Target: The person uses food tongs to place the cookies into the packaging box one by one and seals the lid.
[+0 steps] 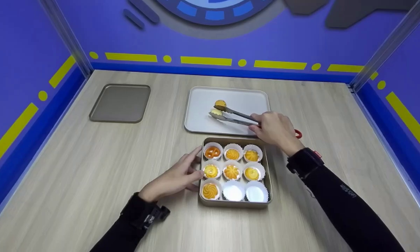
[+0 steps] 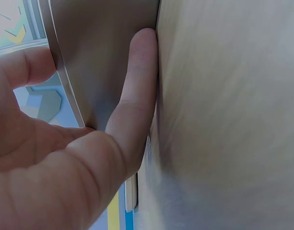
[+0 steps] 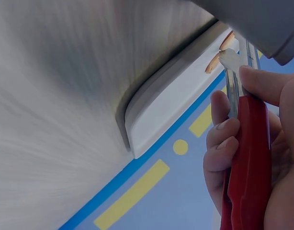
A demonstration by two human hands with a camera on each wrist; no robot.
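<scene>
A square tin (image 1: 203, 202) holds paper cups in three rows; several have orange cookies, and two in the front row (image 1: 233, 192) are empty. My left hand (image 1: 175, 176) rests with straight fingers against the tin's left wall (image 2: 104, 72). My right hand (image 1: 274, 127) grips metal tongs (image 1: 236, 117) with red handles (image 3: 247, 163). The tong tips reach onto a white tray (image 1: 203, 122) behind the tin, around one of two small yellow cookies (image 1: 216, 112), with the other (image 1: 220, 103) just behind.
An empty brown tray (image 1: 120, 103) lies at the back left of the wooden table (image 1: 73, 175). Blue walls with yellow stripes enclose the table on three sides.
</scene>
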